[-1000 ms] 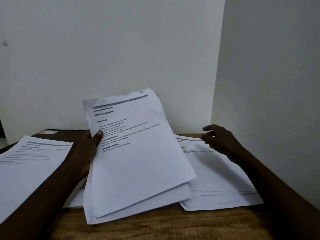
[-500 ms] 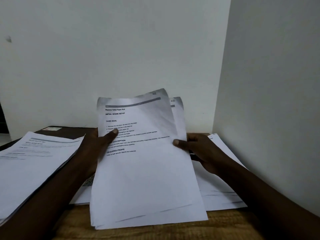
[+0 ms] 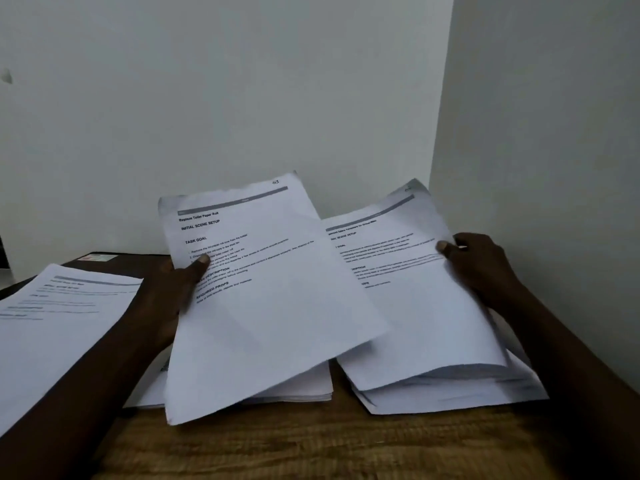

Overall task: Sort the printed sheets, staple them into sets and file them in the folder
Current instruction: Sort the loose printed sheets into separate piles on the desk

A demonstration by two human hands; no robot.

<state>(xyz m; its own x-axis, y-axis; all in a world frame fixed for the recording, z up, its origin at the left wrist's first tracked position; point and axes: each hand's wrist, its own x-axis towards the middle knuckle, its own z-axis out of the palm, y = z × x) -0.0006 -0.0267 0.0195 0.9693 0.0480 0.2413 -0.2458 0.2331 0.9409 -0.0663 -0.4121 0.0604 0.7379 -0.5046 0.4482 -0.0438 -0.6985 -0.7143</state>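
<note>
Over the desk [image 3: 311, 445], left hand [image 3: 173, 289] and right hand [image 3: 481, 265] each pinch white printed sheets [image 3: 270, 306]

Your left hand [image 3: 176, 289] grips a white printed paper stack [image 3: 270, 306]; your right hand [image 3: 481, 268] pinches another white sheet [image 3: 415, 299] over the brown wooden table [image 3: 311, 445].

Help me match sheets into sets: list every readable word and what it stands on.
Centre white printed sheet, held by left hand:
"Replace Toilet Paper Roll"
"INITIAL SCENE SETUP"
"TASK GOAL"
"REQUIRED PROPS"
Right white printed sheet, held by right hand:
"SCENE SETUP"
Its title, all body lines, the corner marks, the left white paper pile and the small label on the dark flat item: too blurred.
</note>
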